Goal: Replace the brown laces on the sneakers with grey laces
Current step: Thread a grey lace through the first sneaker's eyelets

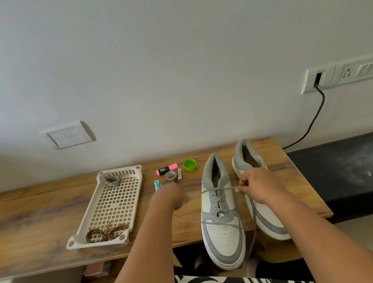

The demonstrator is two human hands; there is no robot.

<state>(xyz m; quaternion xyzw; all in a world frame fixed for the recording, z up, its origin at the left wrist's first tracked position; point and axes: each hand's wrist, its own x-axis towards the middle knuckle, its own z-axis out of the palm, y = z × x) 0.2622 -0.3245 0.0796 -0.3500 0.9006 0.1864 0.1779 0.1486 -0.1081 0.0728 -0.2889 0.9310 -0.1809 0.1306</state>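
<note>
No legible text anywhere.

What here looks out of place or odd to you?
Mostly the left sneaker: its toe juts past the table edge, and its loose grey lace trails over the toe and down off the edge. The right sneaker also overhangs and appears to have no lace. Nothing looks spilled or damaged.

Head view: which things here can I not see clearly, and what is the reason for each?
- Left hand: motion-blurred, so whether it grips a lace end cannot be told.
- Right sneaker: its eyelets and lacing are hidden behind the right hand.
- Small items beside the green cap: too small to read their labels.
- Space under the table: in shadow and covered by both arms.
</note>
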